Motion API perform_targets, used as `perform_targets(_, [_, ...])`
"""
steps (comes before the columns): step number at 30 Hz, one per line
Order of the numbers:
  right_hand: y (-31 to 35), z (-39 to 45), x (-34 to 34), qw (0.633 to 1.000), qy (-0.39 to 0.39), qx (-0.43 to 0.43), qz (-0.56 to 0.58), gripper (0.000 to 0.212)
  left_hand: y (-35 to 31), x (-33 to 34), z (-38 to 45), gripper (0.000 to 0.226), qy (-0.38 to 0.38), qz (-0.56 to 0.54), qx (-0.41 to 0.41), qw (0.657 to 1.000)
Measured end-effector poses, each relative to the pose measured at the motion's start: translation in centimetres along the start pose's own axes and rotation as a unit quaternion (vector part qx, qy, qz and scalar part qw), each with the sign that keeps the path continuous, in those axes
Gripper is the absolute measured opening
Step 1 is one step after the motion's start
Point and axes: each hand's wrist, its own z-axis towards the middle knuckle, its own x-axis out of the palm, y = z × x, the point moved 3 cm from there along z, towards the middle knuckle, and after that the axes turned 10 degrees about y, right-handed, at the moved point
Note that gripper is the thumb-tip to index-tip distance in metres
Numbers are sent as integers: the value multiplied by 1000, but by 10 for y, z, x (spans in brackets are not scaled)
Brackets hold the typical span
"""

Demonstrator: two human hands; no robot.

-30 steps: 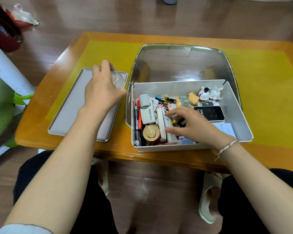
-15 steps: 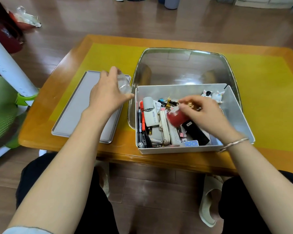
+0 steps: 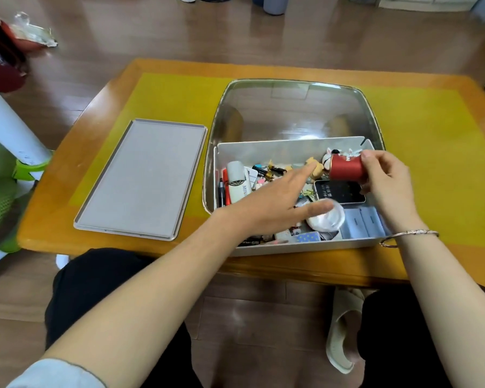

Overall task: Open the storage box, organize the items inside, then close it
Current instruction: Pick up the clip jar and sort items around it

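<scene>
Reaching across into the open storage box point(image 3: 277, 148), the left hand point(image 3: 275, 203) lies flat over the clutter, fingers stretched out toward the right, with a small clear round cup point(image 3: 326, 219) at its fingertips; whether the thumb pins the cup or the cup only rests there, I cannot tell. Right hand point(image 3: 387, 183) holds a red jar point(image 3: 346, 170) tipped on its side, pinched between thumb and fingers above the far right corner of the box. A bracelet point(image 3: 409, 236) sits on the right wrist. Under the jar lies a black device point(image 3: 339, 193) with a screen, and white cards point(image 3: 361, 225) lie at the near right. Small animal figures point(image 3: 329, 154) stand at the back wall beside the jar. On the left side of the box: a white mini fan point(image 3: 238, 180), pens point(image 3: 222, 191) along the wall, batteries point(image 3: 269, 172) behind. The box sits near the front edge of the wooden table point(image 3: 76, 152), on a yellow mat point(image 3: 174, 99), with its clear lid point(image 3: 294, 107) swung open behind it. A grey tray point(image 3: 143, 177) lies flat to the left, apart from the box.
</scene>
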Motion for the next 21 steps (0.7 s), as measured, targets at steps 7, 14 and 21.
perform_targets(7, [-6,3,5,998,46,-15,-49,24,51,-23,29,67,-12,150,-144,978])
perform_targets(14, [1,0,18,995,83,-28,-53,18,72,-30,62,56,69,241,-145,957])
perform_targets(21, [10,-1,22,994,86,-34,-58,23,74,-39,59,5,110,186,-125,968])
